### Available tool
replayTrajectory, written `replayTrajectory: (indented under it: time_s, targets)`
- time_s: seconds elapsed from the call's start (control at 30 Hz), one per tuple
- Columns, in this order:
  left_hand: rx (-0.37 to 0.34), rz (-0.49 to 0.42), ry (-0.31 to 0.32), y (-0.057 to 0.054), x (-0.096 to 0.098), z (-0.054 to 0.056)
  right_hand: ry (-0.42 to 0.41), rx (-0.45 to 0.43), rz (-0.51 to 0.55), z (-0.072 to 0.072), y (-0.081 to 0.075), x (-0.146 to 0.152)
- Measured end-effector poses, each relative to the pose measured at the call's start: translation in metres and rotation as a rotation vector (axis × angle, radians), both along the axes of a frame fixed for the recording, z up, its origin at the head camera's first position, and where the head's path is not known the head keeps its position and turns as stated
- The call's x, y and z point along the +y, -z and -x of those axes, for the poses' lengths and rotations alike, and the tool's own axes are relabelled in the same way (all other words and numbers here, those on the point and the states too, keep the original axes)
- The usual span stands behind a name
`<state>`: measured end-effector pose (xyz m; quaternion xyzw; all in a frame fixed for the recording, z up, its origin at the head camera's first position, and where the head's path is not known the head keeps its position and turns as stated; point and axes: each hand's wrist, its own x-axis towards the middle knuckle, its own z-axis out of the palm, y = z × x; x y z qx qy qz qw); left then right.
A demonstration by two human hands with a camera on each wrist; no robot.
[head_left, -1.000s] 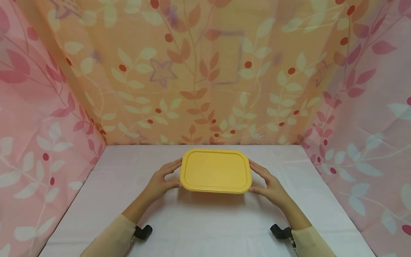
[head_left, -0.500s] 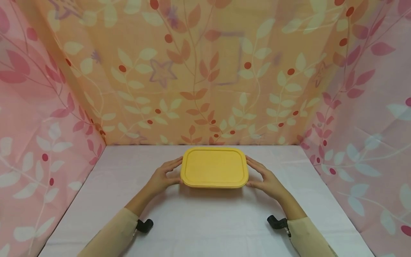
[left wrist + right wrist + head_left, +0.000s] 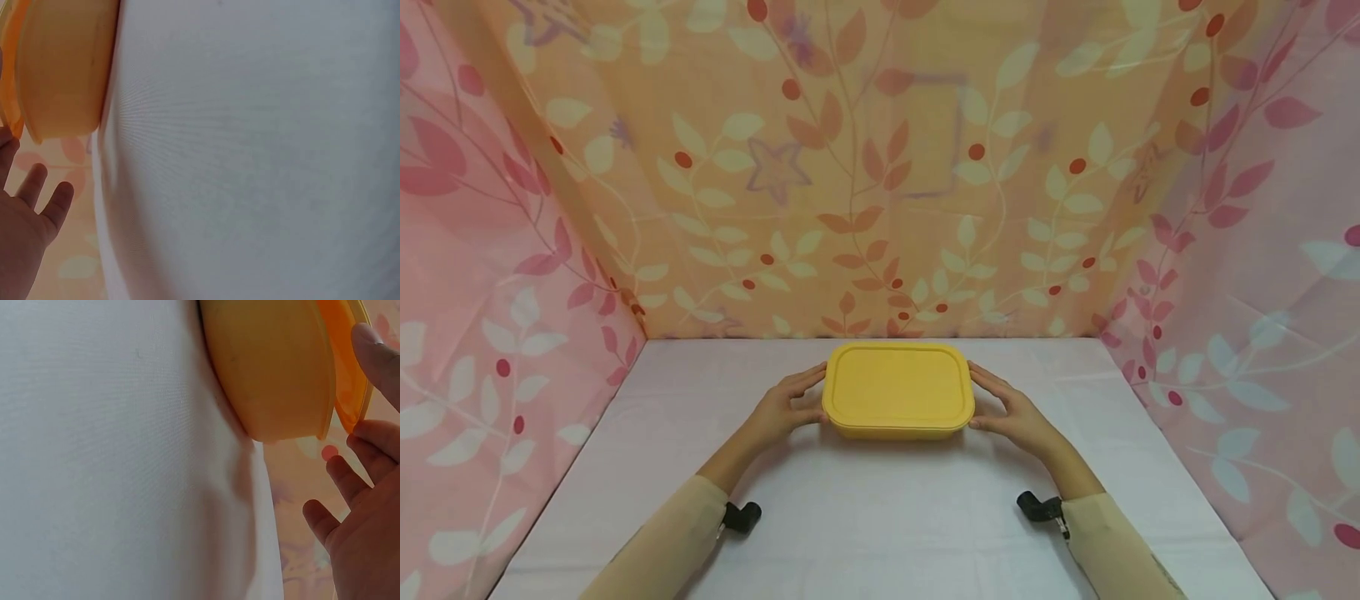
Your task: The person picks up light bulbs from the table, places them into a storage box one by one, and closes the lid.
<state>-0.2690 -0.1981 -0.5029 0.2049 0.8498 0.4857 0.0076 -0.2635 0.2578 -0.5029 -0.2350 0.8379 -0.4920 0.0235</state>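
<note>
A yellow rounded-rectangular lid (image 3: 898, 386) is held level over a yellow plastic food container (image 3: 898, 433) standing on the table. In the left wrist view, the container (image 3: 65, 69) shows a narrow gap between its rim and the lid. My left hand (image 3: 784, 414) grips the lid's left end between thumb and fingertips. At the opposite end my right hand (image 3: 1018, 418) holds the lid the same way. The right wrist view shows the thumb and a fingertip at the edge of the lid (image 3: 351, 369), with the other fingers spread beside the container (image 3: 272, 369). The container's inside is hidden.
A white cloth covers the table (image 3: 880, 533). Behind it hangs an orange leaf-patterned curtain (image 3: 850, 167), with a pink curtain on the left (image 3: 467, 275) and another pink curtain on the right (image 3: 1285, 275). Black wrist cameras sit at both sleeves.
Both hands have lowered the lid toward the container and moved slightly closer together in the head view. More of the container's front wall now shows beneath the lid.
</note>
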Motion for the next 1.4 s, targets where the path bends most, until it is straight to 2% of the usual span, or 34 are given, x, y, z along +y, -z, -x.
replayTrajectory:
  time_s: [0.27, 0.67, 1.1, 1.4]
  targets:
    - [-0.036, 0.005, 0.008, 0.005, 0.000, 0.007, -0.008, -0.045, -0.008, 0.006, 0.003, -0.002]
    - [-0.059, 0.010, 0.019, 0.007, 0.001, 0.010, 0.014, -0.099, -0.004, 0.009, 0.007, -0.002]
    - [-0.098, 0.052, 0.012, 0.011, -0.003, 0.012, -0.003, -0.093, -0.006, 0.013, 0.010, -0.004]
    - [-0.087, 0.076, 0.027, 0.011, -0.002, 0.011, -0.015, -0.091, -0.001, 0.012, 0.008, -0.002]
